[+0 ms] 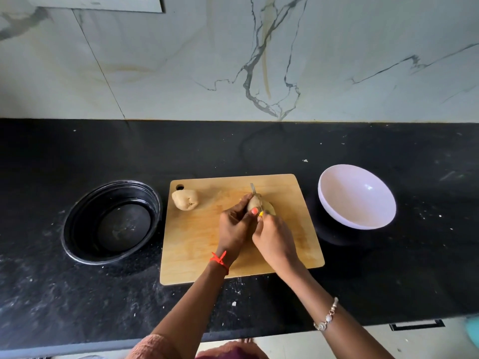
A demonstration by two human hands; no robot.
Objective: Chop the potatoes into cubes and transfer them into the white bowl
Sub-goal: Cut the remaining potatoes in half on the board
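Black tabletop (259,151) carries the cutting board (202,244). Left hand (234,226) grips the potato (255,203) mid-board; right hand (274,239) grips the knife (253,189). Keep fingertips curled clear of the blade; cut straight down.

Head-worn view, steeply down over countertop (77,294)

Hands (255,229) hide most of the knife (253,189).

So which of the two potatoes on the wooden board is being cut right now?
The tan potato mid-board, gripped by the left hand under the knife; the other potato lies untouched by the board's hole.
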